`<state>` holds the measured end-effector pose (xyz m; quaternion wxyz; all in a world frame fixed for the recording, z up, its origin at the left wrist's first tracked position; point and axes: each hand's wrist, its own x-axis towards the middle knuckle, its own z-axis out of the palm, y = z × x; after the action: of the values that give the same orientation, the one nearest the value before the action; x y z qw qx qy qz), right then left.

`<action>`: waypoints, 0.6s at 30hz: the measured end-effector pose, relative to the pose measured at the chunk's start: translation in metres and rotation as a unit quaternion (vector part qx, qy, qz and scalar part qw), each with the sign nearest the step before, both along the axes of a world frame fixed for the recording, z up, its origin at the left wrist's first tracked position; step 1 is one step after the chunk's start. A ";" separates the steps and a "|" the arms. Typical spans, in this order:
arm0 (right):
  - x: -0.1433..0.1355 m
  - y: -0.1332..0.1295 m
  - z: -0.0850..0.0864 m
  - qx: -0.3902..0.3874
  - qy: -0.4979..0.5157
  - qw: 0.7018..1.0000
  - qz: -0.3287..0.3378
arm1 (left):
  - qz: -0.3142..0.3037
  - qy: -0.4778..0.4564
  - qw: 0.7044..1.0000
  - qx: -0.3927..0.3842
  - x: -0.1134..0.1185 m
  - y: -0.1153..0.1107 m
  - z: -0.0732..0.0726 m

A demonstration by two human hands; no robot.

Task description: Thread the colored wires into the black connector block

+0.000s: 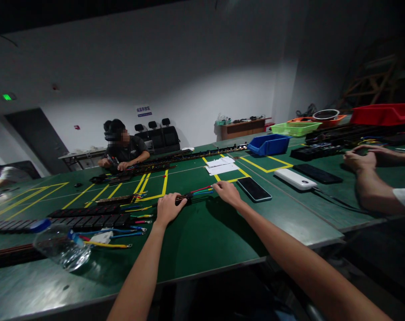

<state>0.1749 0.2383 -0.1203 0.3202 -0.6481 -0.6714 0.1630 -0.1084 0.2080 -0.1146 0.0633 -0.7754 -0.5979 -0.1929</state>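
Observation:
My left hand (168, 208) is wrapped round the end of a black strip-shaped part (182, 199) above the green table. Red, blue, green and yellow wires (202, 191) run out of that end toward the right. At their far tips, my right hand (227, 193) has its fingers closed on the wire ends; exactly which wires it pinches is hidden. Left of my left hand lie similar black segmented strips (88, 220), with coloured wires ending in metal ring lugs (142, 230).
A clear water bottle (62, 245) lies at the front left. White papers (222, 166), a phone (254, 189), a white power bank (295, 179) and a blue bin (269, 144) are on the right. A co-worker (125, 149) sits opposite; another person's hands (364, 158) are at right.

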 end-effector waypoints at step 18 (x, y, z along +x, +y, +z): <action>-0.002 0.013 -0.011 -0.046 0.210 0.976 0.029 | 0.000 0.000 1.000 0.013 0.000 0.001 -0.002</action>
<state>0.1725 0.2513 -0.1314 0.4190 -0.5939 -0.5992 0.3357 -0.1085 0.2087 -0.1165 0.0738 -0.7745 -0.5952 -0.2009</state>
